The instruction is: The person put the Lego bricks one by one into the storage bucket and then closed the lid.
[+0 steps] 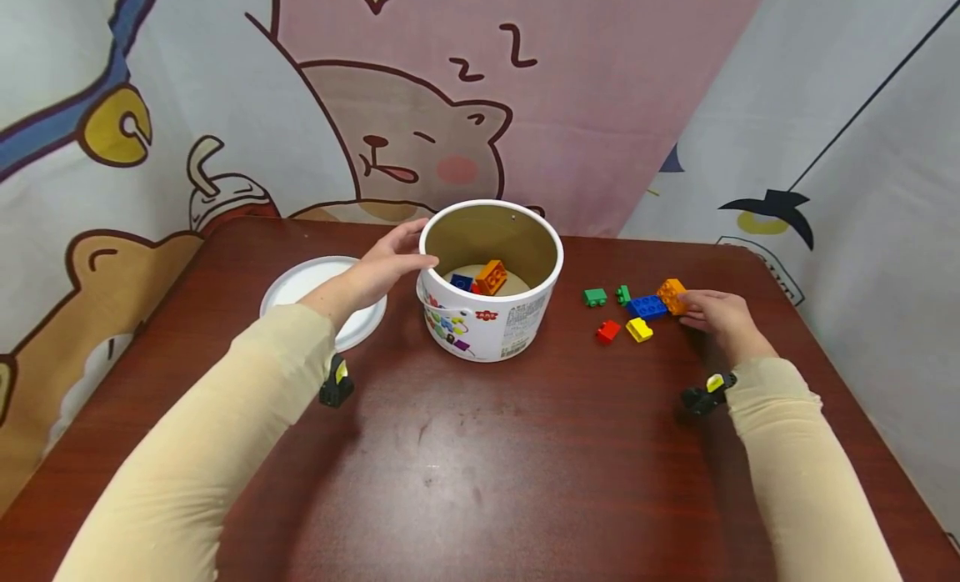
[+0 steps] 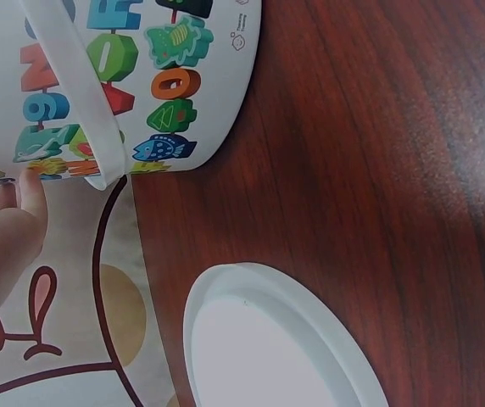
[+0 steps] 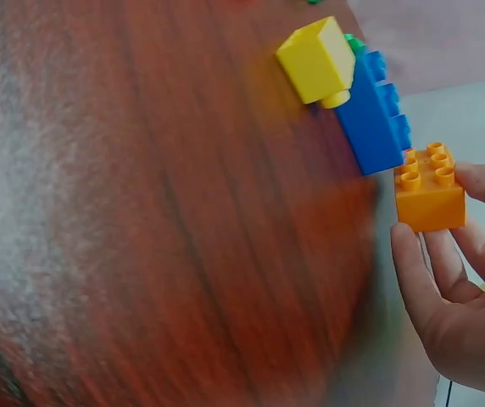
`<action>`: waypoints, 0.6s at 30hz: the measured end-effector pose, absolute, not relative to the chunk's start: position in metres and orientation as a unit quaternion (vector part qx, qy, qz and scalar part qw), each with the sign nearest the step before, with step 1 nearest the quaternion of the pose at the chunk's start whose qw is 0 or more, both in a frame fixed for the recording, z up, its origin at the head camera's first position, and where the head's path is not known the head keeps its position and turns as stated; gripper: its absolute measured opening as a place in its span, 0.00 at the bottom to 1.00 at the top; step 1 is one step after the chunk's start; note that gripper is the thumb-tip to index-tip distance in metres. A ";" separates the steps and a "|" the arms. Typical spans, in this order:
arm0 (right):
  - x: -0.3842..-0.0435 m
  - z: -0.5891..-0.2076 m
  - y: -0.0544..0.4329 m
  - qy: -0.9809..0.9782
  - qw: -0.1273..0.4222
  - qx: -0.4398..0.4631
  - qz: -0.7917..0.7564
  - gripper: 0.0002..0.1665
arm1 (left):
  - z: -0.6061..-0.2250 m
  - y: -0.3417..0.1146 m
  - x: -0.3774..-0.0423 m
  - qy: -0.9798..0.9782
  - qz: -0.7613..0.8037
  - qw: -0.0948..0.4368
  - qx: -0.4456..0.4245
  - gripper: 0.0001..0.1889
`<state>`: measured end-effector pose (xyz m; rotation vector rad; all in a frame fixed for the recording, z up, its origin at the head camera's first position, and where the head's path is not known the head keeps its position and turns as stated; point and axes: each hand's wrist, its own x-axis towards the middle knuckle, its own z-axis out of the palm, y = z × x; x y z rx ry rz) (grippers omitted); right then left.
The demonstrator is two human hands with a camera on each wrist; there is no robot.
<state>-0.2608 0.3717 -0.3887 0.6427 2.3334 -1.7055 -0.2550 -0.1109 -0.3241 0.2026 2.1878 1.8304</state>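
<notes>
At the far middle of the brown table (image 1: 465,465), the head view shows a white bucket (image 1: 487,340) standing upright and uncovered; its lid (image 1: 311,273) lies to the left. Inside are at least 3 pieces: an inner orange brick (image 1: 491,278), an inner blue brick (image 1: 461,282) and a sliver of red (image 1: 475,288). Right of the bucket lie 2 green bricks (image 1: 595,297), a red brick (image 1: 608,332), a yellow brick (image 1: 640,329) and a blue brick (image 1: 647,307). At this group's right end, the right hand (image 1: 716,315) pinches an orange brick (image 1: 672,292). The left hand (image 1: 378,269) is spread wide at the bucket's left rim.

The left wrist view shows its fingers against the printed wall, near the white handle (image 2: 77,85).

In the right wrist view, thumb and fingers flank the orange brick, just beside the blue brick; whether these 2 are joined, I cannot tell.

The work looks partway along: some bricks are in the bucket, 6 remain outside, counting the pinched brick, and the lid is off.
</notes>
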 end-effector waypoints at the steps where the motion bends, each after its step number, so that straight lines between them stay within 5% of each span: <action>1: -0.260 -0.387 0.373 0.770 0.087 0.219 -0.593 0.29 | -0.324 -0.111 -0.255 0.758 0.633 0.140 0.069 0.36; 5: -0.259 -0.378 0.377 0.727 0.081 0.231 -0.641 0.19 | -0.324 -0.111 -0.255 0.757 0.634 0.143 0.067 0.36; 11: -0.257 -0.367 0.376 0.777 0.093 0.213 -0.585 0.45 | -0.324 -0.111 -0.255 0.758 0.633 0.143 0.070 0.36; 18: -0.261 -0.350 0.371 0.735 0.076 0.207 -0.641 0.52 | -0.323 -0.111 -0.254 0.760 0.631 0.145 0.067 0.37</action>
